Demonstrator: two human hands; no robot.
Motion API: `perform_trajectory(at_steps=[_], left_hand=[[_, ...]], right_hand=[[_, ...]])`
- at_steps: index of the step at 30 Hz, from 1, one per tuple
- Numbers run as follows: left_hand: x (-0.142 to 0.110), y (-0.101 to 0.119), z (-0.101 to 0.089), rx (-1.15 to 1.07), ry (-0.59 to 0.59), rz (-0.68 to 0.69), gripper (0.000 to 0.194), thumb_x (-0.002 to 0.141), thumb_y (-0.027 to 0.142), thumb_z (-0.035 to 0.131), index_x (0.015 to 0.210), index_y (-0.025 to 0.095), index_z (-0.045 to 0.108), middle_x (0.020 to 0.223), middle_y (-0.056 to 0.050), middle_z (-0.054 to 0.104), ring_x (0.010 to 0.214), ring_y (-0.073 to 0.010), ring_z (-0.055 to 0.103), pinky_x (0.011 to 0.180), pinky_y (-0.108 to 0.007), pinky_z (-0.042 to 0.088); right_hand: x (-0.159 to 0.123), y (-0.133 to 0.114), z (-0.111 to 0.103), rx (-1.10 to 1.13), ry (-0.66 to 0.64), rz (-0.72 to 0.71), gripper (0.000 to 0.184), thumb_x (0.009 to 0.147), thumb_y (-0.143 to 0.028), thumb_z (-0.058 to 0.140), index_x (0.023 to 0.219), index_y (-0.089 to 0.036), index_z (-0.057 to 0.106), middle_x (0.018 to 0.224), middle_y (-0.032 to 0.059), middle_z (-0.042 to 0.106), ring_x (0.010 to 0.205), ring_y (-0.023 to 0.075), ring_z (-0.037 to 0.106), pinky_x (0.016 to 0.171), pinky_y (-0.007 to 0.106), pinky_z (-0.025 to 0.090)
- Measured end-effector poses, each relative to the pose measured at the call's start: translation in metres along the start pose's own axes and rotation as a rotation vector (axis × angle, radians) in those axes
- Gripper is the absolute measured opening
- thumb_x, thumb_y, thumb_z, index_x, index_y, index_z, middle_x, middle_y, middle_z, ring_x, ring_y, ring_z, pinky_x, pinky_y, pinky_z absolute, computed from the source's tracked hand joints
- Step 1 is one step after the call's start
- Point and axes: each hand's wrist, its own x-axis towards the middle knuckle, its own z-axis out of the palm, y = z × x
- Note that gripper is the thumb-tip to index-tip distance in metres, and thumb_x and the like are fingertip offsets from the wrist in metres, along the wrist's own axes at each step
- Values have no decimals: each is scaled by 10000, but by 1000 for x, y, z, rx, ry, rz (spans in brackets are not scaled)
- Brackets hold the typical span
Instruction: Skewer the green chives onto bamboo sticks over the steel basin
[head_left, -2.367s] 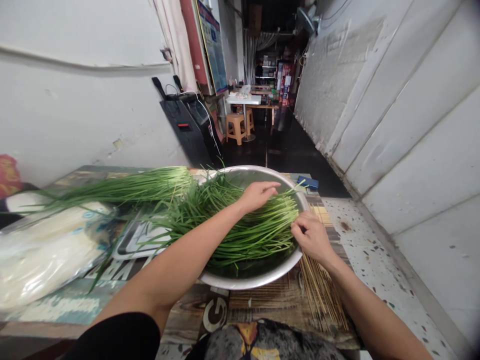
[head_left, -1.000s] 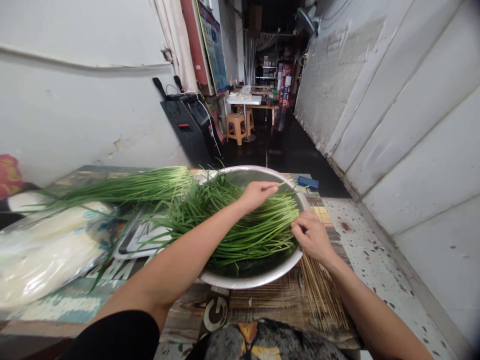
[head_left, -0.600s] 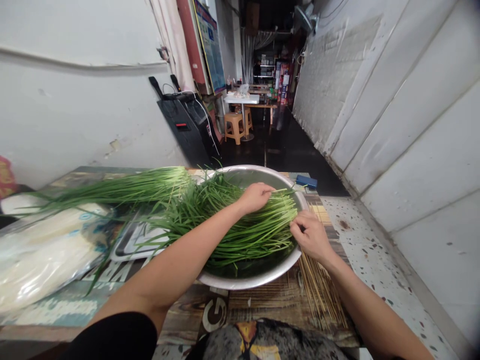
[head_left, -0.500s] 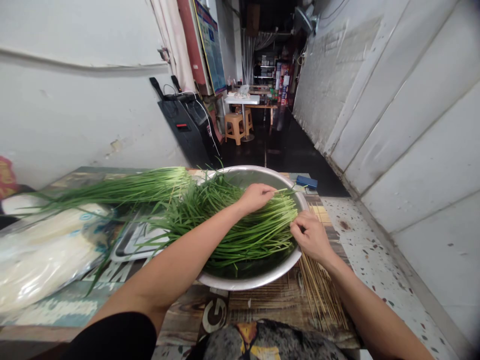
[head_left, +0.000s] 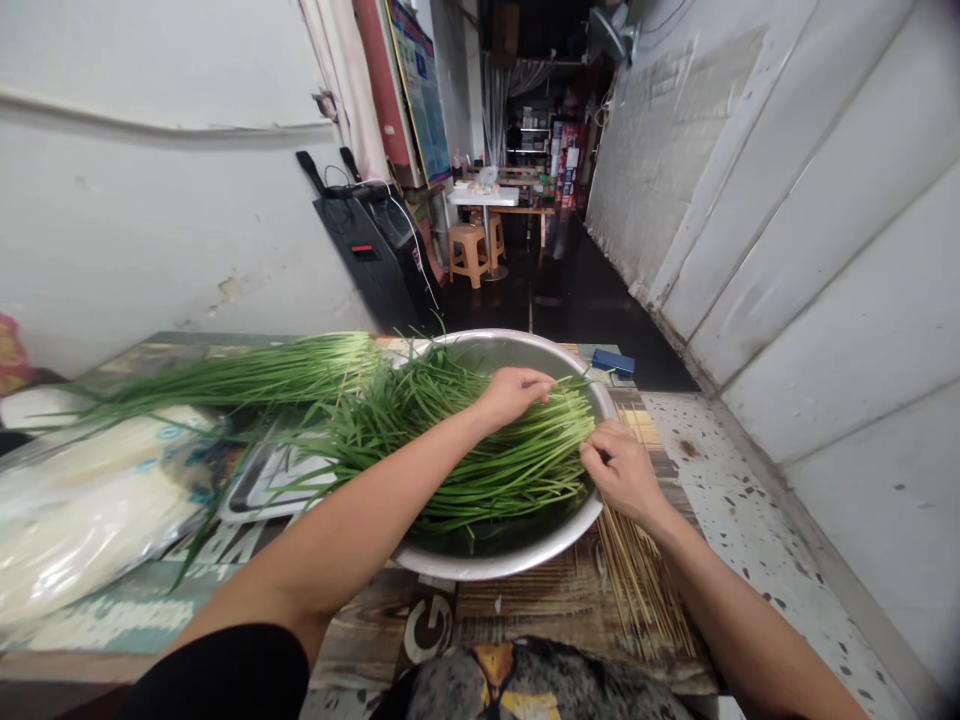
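Observation:
A wide metal basin point(head_left: 480, 575) holds a heap of garlic chives point(head_left: 510, 470), leaves toward the left and pale cut ends toward the right. Over the far side of the heap, my left hand point(head_left: 517, 393) is closed in a pinch at the pale stalks, with a thin stem by its fingertips. My right hand point(head_left: 621, 465) is curled closed at the basin's right rim, against the stalk ends; what its fingers hold is hidden. Thin bamboo skewers point(head_left: 645, 585) lie on the table beneath my right wrist.
Another bunch of chives point(head_left: 300, 372) lies left of the basin. Nearby are a metal tray point(head_left: 236, 500) and a clear plastic bag point(head_left: 90, 510) with pale contents. A small blue box point(head_left: 613, 362) sits at the table's far right corner. Walls flank both sides; stools point(head_left: 469, 255) stand beyond.
The fingers of my left hand have shifted slightly at the stalks, and the stem by them sticks out less. My right hand stays at the rim.

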Motion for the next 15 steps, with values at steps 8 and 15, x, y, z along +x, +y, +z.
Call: perform_trajectory(at_steps=[8,15], left_hand=[[0,0,2,1,21,-8,248,775,241,570,938,128,718,954,-76,719,895,-178,645,874,-298,468],[-1,0,2,-32,-2,-3,248,770,238,581,952,138,717,978,-66,717,919,-176,644,900,-294,454]], right_hand=[[0,2,1,-4,-6,-5,332,825,-200,427,504,-203,339,541,-4,428,629,143,448,633,282,342],[0,2,1,3,-13,-2,332,825,-205,424,503,-201,344,544,-2,431,629,140,443,630,277,342]])
